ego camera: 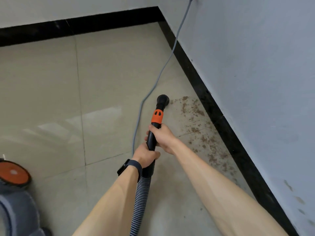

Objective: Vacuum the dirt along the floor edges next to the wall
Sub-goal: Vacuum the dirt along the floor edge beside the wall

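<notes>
I'm gripping the wand (151, 137) tight, left hand (147, 155) behind right hand (162, 135), nozzle (162, 99) sitting just beside the dirt (196, 120) along the baseboard (221, 120). I'm judging it needs sweeping rightward next.

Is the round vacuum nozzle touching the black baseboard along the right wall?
Apart. The head view shows the nozzle out on the tile, with a strip of floor scattered with dirt plainly visible between it and the baseboard.

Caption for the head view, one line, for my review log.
Left hand and right hand hold the wand, nozzle beside the dirt along the skirting.
</notes>
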